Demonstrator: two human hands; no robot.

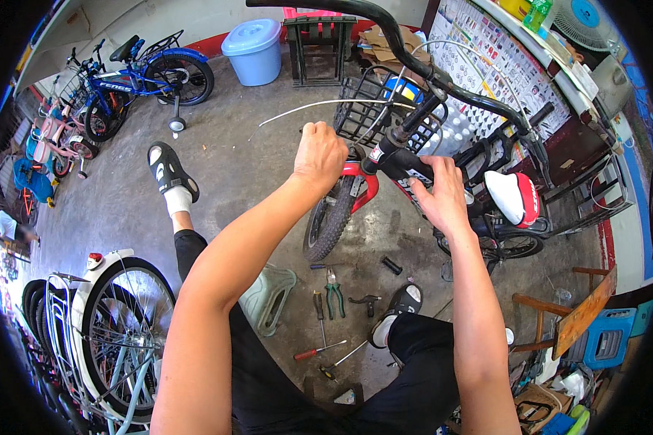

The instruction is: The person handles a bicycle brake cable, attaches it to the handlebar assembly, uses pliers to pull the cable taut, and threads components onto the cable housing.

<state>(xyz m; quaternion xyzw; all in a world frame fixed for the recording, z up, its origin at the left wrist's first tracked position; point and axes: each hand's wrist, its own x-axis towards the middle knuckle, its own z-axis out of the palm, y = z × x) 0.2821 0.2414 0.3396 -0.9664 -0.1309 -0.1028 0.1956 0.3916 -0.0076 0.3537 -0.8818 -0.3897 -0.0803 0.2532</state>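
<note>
A small bicycle with a red fork (368, 191) and knobbly front wheel (329, 223) stands before me. My left hand (321, 156) is closed in a fist beside the fork's top; whatever it grips is hidden. The fingers of my right hand (442, 194) curl over the black frame tube (397, 164) behind the head tube. Above them, the black handlebar (397, 49) is turned sideways. A loose pale cable (305, 107) juts left past the wire basket (357, 119). Behind my right hand sits a white and red saddle (514, 199).
On the floor between my feet lie green-handled pliers (334, 296), screwdrivers (319, 307), a black brake lever (365, 304) and a black handlebar grip (392, 265). A green stool (270, 299) stands by my left leg. Bicycles (123, 326) crowd the left; a wooden chair (584, 312) lies right.
</note>
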